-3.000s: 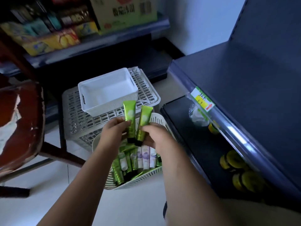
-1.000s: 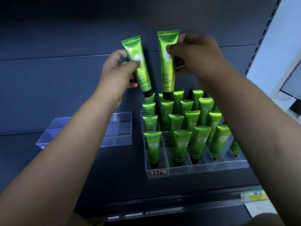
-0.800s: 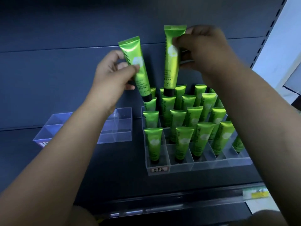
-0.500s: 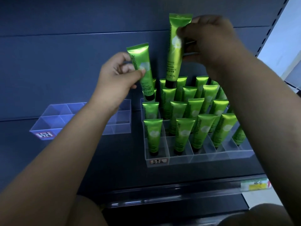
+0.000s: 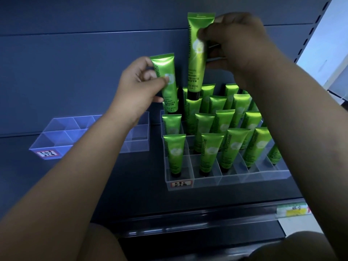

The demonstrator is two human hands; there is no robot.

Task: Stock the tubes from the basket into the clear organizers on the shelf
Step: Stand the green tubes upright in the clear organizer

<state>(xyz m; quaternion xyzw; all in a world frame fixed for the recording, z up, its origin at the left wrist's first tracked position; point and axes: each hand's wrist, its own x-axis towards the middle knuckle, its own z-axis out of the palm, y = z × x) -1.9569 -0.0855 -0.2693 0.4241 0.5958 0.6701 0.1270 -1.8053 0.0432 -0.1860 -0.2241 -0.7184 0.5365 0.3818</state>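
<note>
The left hand (image 5: 139, 85) pinches a glossy green plastic tube with a white flower print (image 5: 166, 81) around its middle, thumb in front and the other fingers (image 5: 146, 75) curled behind it. This tube stands almost upright, crimped end up. Its lower end dips behind the back-left corner of the clear compartmented plastic organizer (image 5: 235, 178) just below those fingers, and its cap is hidden by the tubes in front. The right hand (image 5: 237, 46), higher than the left fingers and to their right, grasps a second matching green tube (image 5: 196, 57) by its upper part between thumb and curled fingers. It hangs upright with its black cap just above the back rows, apart from the first tube. Below both sets of fingers the organizer stands on the dark blue shelf (image 5: 131, 185), with rows of standing green tubes (image 5: 207, 153) cap-down in its cells and a small red-edged label (image 5: 181, 184) at its front-left corner. Down and to the left of the left fingers, partly behind the left forearm, lies a second clear divided organizer (image 5: 66, 136) bearing a similar label. A yellow price tag (image 5: 292, 210) sits in the shelf's front rail, well below the right fingers.
</note>
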